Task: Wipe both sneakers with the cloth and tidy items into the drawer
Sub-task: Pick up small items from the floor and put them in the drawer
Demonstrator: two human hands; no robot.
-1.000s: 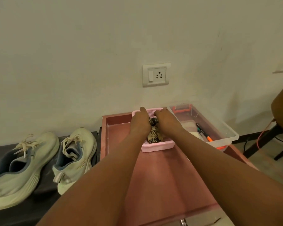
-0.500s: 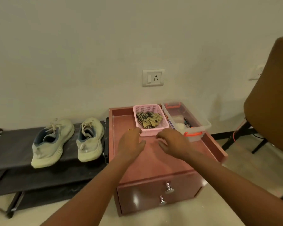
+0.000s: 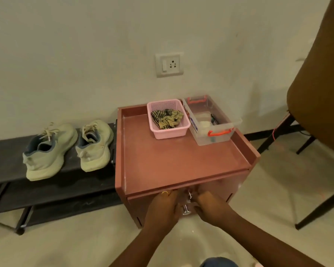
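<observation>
Both hands are down at the drawer [image 3: 228, 185] front now, left grip [image 3: 162, 207] at nine o'clock of the upper knob [image 3: 189, 195], right grip [image 3: 210, 205] at three o'clock of it, neither one on the knob itself. Fingers are curled in against the top lip, but it's too blurred there to tell whether they're hooked over it or only pressing on it.

The cloth [image 3: 167, 118] sits bunched in the pink basket [image 3: 168, 134] at the far side of the counter [image 3: 172, 160], dead on twelve o'clock from the grips, with the clear box [image 3: 214, 138] touching the basket at one o'clock. The sneakers [image 3: 48, 151] are on the shoe rack [image 3: 6, 164] at ten o'clock.

The drawer runs twelve to six, so I'd expect a straight pull towards six. The two grips sit evenly either side, which should keep it square.
</observation>
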